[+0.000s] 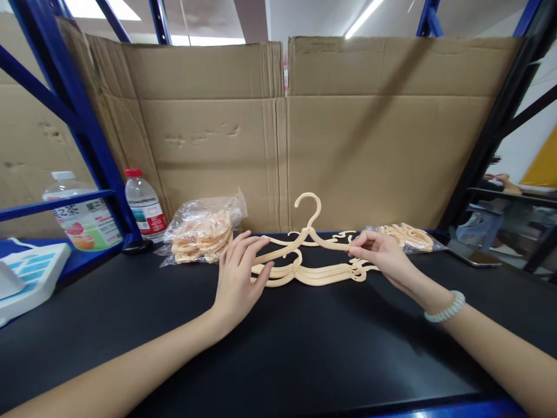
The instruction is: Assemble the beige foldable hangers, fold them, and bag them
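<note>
A cream plastic clothes hanger [310, 229] is held up in front of me with its hook on top. My right hand [383, 254] pinches the tip of its right arm between thumb and fingers. The left arm of this hanger runs between the thumb and fingers of my left hand [237, 276], which lightly holds that end; its tip is hidden by the hand. Below, several matching hangers [324, 276] lie stacked on the black table [304, 342], partly behind my left hand. More cream hanger pieces [342, 235] lie just behind the held one.
Clear plastic bags of cream parts lie at left [202, 232] and right [407, 237]. Further left are a red-capped bottle [145, 206], a larger white-capped bottle [85, 212] and a white-and-blue device [32, 278]. A phone [474, 254] lies far right. Cardboard [209, 145] walls the back.
</note>
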Tool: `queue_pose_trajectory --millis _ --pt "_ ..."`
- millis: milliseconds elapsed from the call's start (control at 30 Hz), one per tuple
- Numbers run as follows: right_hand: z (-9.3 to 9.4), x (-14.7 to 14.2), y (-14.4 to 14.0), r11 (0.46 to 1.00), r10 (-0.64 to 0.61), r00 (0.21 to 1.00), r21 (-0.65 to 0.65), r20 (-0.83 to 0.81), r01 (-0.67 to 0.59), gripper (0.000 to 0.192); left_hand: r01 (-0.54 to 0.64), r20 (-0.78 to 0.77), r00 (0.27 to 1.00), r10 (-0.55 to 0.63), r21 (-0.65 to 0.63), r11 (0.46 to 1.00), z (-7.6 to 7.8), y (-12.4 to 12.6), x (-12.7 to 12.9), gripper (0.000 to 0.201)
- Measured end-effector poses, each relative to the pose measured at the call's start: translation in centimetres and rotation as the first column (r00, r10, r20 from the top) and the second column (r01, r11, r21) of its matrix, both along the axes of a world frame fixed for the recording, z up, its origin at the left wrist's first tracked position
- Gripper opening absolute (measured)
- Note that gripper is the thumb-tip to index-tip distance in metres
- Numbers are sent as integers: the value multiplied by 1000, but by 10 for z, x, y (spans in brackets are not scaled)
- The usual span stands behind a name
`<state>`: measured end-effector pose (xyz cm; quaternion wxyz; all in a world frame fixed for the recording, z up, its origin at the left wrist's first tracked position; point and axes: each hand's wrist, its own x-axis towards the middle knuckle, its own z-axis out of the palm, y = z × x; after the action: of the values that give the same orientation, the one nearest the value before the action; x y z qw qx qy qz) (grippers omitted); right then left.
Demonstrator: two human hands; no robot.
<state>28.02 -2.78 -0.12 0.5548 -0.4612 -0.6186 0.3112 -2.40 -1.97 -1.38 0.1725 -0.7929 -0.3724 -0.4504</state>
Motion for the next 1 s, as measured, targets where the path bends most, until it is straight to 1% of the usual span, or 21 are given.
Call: queue_pose_trajectory --millis 167,300,433,533,600,667,700,733,767,800,833,900,933,1000 --pt "0 -5 -3 999 36 999 -3 40 -36 37 95 -15 995 -98 -132 987 -5 3 -2 23" --pt "-4 -6 -2 998 54 997 -27 56 -52 37 123 -7 992 -128 -236 964 -6 -1 -1 20" --pt "-3 0 0 992 111 985 -67 132 -102 38 151 37 988 -147 -354 923 -6 -3 -1 21" --pt "2 12 4 989 146 976 -53 163 -139 35 176 101 984 -146 -439 881 -5 -3 -1 21" --pt "4 28 10 996 92 987 -21 132 -90 35 199 137 979 -151 -470 860 -4 -3 -1 21" --pt "3 47 18 1000 -23 994 16 108 21 36 219 158 974 -163 -475 852 -3 -2 0 22" --pt "2 57 23 995 -95 987 41 129 90 34 224 161 973 -167 -475 851 -2 -2 0 23" --pt "0 67 27 984 -175 966 75 191 163 31 225 162 973 -167 -475 851 -2 -1 0 24" --pt "-2 76 31 964 -260 921 128 290 232 26 224 161 973 -166 -476 850 -2 -1 0 24" --pt "-4 83 35 945 -323 853 187 411 267 21 222 161 973 -164 -478 850 -2 0 1 25" --pt "-5 89 37 933 -358 770 239 528 269 17 221 162 973 -162 -480 849 -1 0 1 25" --pt "-8 97 40 936 -350 614 288 707 203 16 227 167 972 -166 -479 848 -1 0 1 25" --pt "-9 99 41 944 -329 560 286 760 166 17 231 170 971 -170 -477 848 -1 0 1 25" --pt "-10 102 43 949 -312 482 286 819 128 19 238 172 969 -176 -474 848 -1 0 1 26"
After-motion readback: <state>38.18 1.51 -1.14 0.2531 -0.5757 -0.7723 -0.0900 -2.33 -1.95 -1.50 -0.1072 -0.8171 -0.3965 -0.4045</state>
